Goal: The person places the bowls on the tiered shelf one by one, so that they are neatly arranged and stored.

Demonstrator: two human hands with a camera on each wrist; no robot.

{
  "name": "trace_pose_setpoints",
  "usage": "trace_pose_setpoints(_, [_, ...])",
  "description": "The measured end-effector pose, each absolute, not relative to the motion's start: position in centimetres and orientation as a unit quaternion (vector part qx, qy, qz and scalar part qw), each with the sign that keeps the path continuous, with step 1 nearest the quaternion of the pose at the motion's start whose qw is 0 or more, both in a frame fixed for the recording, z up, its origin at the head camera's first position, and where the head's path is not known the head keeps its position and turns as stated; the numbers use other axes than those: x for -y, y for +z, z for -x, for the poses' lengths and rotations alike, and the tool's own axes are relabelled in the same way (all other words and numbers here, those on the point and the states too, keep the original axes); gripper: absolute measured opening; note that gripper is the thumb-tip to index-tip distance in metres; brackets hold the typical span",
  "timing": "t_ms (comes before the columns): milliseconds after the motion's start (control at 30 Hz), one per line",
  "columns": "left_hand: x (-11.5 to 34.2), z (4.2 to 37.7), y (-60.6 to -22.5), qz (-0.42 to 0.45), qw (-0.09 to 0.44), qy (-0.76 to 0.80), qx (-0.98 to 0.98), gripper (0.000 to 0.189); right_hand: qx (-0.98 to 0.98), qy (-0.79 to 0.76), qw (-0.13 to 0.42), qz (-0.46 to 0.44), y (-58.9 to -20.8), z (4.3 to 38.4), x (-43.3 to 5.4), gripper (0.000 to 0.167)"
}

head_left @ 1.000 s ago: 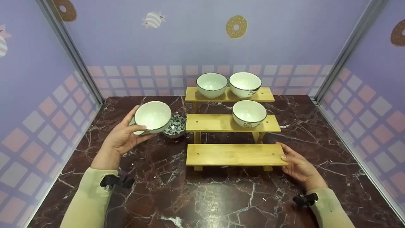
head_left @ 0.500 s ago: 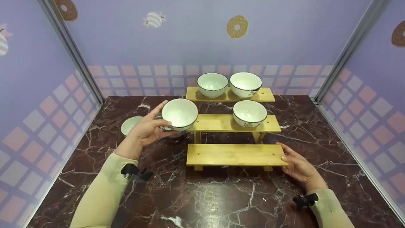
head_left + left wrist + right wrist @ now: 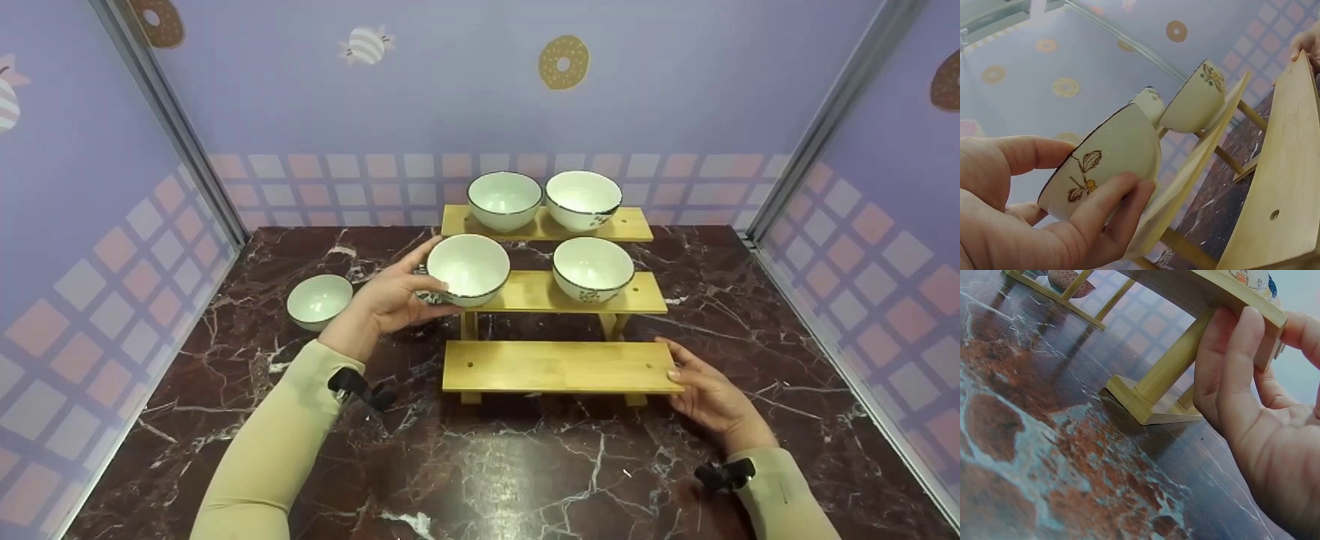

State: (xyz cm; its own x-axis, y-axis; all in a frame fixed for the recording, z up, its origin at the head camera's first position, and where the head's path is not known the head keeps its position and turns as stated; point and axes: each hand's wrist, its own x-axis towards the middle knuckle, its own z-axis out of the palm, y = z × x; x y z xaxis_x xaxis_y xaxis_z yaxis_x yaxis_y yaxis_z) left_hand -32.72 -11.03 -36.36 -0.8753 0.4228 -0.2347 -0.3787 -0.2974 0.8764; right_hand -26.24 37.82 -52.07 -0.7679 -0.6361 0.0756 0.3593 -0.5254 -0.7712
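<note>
My left hand [image 3: 394, 300] grips a white bowl [image 3: 469, 266] with a dark rim, thumb near the rim and fingers under its side. The bowl overlaps the left end of the middle wooden shelf [image 3: 529, 294]. In the left wrist view, the held bowl [image 3: 1120, 146] is tilted and shows a brown leaf-and-berry print. Another white bowl [image 3: 592, 270] sits toward the right of that shelf. My right hand [image 3: 709, 397] holds the right end of the lowest shelf [image 3: 559, 367]; in the right wrist view, its fingers [image 3: 1238, 354] wrap the board's end.
Two bowls, one pale green [image 3: 504, 202] and one white [image 3: 583, 201], stand side by side on the top shelf [image 3: 637, 223]. A pale green bowl [image 3: 320, 300] rests on the dark marbled table [image 3: 517, 472] at left. A dark-patterned bowl is mostly hidden behind my left hand.
My left hand has carried the white bowl rightward, from over the left of the table to the left end of the middle shelf. The right hand stays in place.
</note>
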Motion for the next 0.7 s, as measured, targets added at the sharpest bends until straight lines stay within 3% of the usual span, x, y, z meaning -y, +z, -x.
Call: trace_pose_setpoints(700, [6.3,34.5,-37.3,-0.015,0.283,0.795,-0.537,0.095,-0.382,-0.858,0.292,0.178,-52.2,26.2,-37.8,0.058])
